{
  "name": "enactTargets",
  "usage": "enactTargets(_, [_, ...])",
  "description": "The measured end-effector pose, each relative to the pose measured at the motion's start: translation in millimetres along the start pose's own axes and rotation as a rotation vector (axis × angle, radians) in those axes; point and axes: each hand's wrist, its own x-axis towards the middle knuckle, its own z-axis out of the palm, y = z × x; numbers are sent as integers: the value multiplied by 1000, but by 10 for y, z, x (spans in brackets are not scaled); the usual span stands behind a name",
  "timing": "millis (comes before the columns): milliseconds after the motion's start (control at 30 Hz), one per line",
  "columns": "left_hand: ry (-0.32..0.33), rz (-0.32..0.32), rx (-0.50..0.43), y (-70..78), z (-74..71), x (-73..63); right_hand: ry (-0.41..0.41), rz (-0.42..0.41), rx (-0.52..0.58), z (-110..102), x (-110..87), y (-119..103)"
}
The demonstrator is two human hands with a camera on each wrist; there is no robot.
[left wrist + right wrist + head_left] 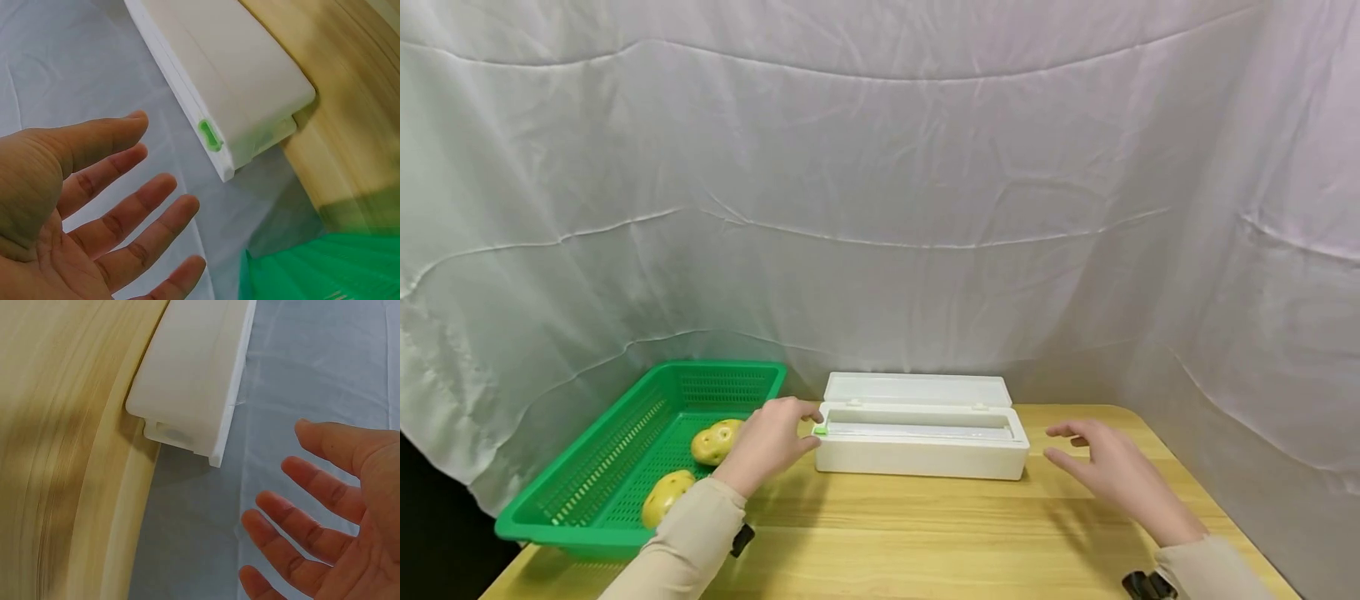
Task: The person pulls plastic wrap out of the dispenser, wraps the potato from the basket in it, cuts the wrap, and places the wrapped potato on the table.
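A long white plastic-wrap dispenser box (919, 458) lies on the table with its lid (917, 389) tipped back. A pale roll shows inside it. A small green slide cutter (210, 135) sits on the edge at the box's left end. Beside that end is my left hand (773, 437), thumb and fingers spread apart and nothing between them. My right hand (1105, 462) hovers off the box's right end, fingers relaxed and holding nothing. In the right wrist view the box end (181, 381) stands apart from the fingertips.
On the left a green plastic basket (617, 392) holds one potato (715, 442) and, nearer the front, another potato (666, 497). My left forearm passes over the basket's right side. A grey-white cloth (910, 208) hangs behind the wooden table (887, 533).
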Motion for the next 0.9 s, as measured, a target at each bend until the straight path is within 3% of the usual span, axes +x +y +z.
enactTargets(433, [-53, -107, -73, -29, 111, 190, -19, 30, 57, 167, 295, -6])
enactTargets(900, [-61, -114, -39, -31, 252, 280, -61, 36, 117, 331, 444, -37])
